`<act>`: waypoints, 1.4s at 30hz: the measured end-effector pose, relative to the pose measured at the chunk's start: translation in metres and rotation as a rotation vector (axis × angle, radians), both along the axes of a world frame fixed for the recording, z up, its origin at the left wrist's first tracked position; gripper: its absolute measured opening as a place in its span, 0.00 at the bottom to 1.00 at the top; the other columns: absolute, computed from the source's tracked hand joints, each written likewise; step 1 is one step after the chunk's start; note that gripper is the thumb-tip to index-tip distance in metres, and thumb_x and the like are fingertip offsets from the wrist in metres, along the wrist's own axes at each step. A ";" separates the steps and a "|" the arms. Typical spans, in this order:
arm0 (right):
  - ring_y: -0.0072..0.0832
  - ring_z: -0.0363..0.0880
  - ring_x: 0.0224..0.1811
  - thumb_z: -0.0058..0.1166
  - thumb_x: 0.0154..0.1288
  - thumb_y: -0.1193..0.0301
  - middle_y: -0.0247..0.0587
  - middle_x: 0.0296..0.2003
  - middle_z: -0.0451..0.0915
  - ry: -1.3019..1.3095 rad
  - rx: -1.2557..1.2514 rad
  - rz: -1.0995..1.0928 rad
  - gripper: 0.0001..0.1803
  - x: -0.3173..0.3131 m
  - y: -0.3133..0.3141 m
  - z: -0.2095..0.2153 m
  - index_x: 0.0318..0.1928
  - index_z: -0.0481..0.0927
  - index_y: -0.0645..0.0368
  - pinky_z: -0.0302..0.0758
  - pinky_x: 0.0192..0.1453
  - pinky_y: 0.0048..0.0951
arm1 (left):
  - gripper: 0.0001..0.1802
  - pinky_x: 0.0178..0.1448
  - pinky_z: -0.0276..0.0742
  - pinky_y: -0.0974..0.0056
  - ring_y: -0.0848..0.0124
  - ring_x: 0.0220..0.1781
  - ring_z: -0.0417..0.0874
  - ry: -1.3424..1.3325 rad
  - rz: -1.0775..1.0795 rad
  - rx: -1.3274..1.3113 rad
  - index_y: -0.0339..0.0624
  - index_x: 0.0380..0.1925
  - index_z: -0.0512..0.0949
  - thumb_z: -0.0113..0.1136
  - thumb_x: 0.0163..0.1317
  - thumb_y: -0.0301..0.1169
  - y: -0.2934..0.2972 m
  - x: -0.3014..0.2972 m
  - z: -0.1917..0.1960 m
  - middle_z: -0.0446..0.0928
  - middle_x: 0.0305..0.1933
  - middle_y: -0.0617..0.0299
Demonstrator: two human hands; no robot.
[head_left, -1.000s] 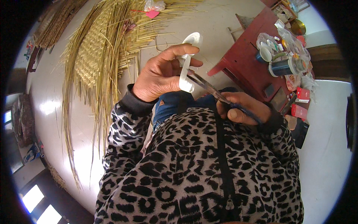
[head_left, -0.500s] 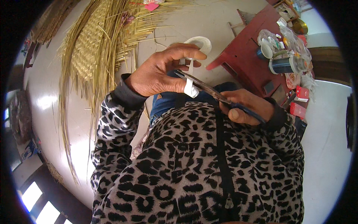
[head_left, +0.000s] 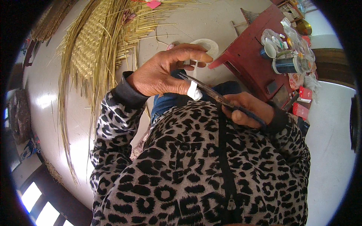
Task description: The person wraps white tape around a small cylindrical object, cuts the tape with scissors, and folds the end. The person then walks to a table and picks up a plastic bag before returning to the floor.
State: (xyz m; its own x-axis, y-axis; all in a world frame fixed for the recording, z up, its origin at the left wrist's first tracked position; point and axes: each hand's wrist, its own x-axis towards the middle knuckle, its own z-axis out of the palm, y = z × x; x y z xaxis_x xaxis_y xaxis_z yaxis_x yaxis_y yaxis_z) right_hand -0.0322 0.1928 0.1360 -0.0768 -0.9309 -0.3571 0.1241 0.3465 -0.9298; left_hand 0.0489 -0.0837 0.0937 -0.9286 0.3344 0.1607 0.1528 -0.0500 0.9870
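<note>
Left hand (head_left: pixel 158 75) pinches white tape strip (head_left: pixel 194 91) taut; right hand (head_left: pixel 247 109) closed round dark-handled metal scissors (head_left: pixel 211 94), blades at strip for cutting.

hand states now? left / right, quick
Left hand: pinching a white strip near the scissor blades, fingers curled.
Right hand: closed on the scissors, gripping the handles.

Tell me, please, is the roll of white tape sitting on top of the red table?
No, the roll of white tape lies on the pale floor beside the red table, just beyond the left hand.
</note>
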 end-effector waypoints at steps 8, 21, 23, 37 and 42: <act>0.16 0.63 0.30 0.52 0.62 0.36 0.28 0.35 0.69 -0.067 0.157 0.153 0.42 -0.010 0.000 0.006 0.54 0.69 0.65 0.63 0.35 0.19 | 0.42 0.75 0.60 0.58 0.63 0.69 0.70 0.036 -0.039 -0.105 0.44 0.63 0.73 0.77 0.47 0.44 -0.002 0.000 0.005 0.62 0.72 0.56; 0.18 0.63 0.28 0.48 0.67 0.39 0.29 0.27 0.68 0.026 0.052 0.147 0.35 -0.003 -0.006 0.001 0.45 0.72 0.65 0.65 0.33 0.23 | 0.41 0.76 0.57 0.59 0.62 0.71 0.66 -0.003 -0.045 -0.067 0.42 0.62 0.74 0.78 0.47 0.42 -0.002 0.005 0.002 0.61 0.72 0.56; 0.19 0.63 0.28 0.47 0.61 0.33 0.30 0.32 0.67 0.067 0.031 0.225 0.39 -0.005 -0.008 0.002 0.45 0.70 0.63 0.64 0.34 0.23 | 0.40 0.75 0.57 0.59 0.62 0.71 0.66 0.030 -0.060 -0.090 0.42 0.62 0.74 0.78 0.47 0.41 0.001 0.003 0.002 0.61 0.72 0.56; 0.19 0.67 0.32 0.50 0.70 0.44 0.31 0.29 0.69 0.223 -0.062 0.101 0.29 0.011 -0.010 0.008 0.40 0.75 0.63 0.66 0.33 0.24 | 0.45 0.74 0.59 0.57 0.63 0.73 0.63 0.065 -0.057 -0.178 0.44 0.63 0.72 0.79 0.45 0.45 0.000 0.007 -0.009 0.60 0.73 0.57; 0.15 0.67 0.30 0.49 0.71 0.47 0.28 0.28 0.69 -0.158 -0.017 -0.176 0.25 0.000 -0.005 -0.022 0.43 0.73 0.59 0.65 0.30 0.20 | 0.48 0.76 0.58 0.56 0.58 0.72 0.66 -0.088 -0.041 0.165 0.40 0.68 0.66 0.79 0.48 0.42 -0.002 0.012 -0.021 0.59 0.74 0.56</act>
